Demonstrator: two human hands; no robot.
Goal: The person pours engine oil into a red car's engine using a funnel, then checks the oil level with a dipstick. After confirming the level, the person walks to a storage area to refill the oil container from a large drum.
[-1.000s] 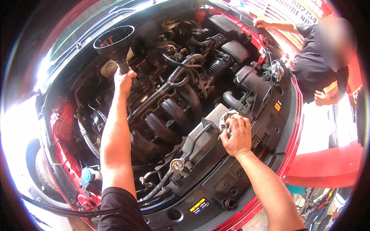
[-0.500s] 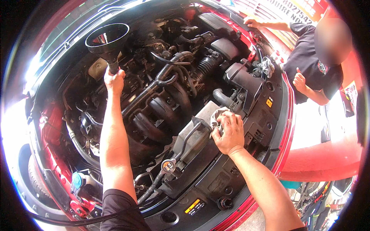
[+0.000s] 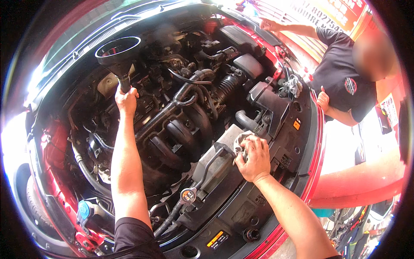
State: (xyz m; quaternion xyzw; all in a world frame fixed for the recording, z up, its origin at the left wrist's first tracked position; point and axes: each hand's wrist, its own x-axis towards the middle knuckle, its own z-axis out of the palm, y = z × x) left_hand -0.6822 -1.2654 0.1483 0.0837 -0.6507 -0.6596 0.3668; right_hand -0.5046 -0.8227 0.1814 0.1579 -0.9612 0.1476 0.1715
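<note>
My left hand [image 3: 126, 100] is closed round the neck of a large black funnel [image 3: 117, 64], held wide mouth up over the far left of the engine. The funnel's lower end is hidden by the hand. Over the translucent coolant reservoir [image 3: 207, 166] at the front of the bay, my right hand [image 3: 254, 159] grips a crumpled whitish rag [image 3: 241, 141]. A thin black hose runs to the reservoir's top from near the metal radiator cap [image 3: 188, 195]. Ribbed black hoses and the curved intake manifold [image 3: 179, 130] lie between my two arms.
A co-worker [image 3: 345, 73] in a dark shirt stands at the right, one arm stretched toward the car's edge. Another crumpled cloth [image 3: 294, 85] rests near the right headlight side. A black cap [image 3: 250, 234] lies on the front panel. The blue washer cap [image 3: 85, 210] is at lower left.
The view has shifted slightly. Both my hands keep their grips on the funnel and the rag. The co-worker has leaned inward, and their lower hand has moved closer to the car.
</note>
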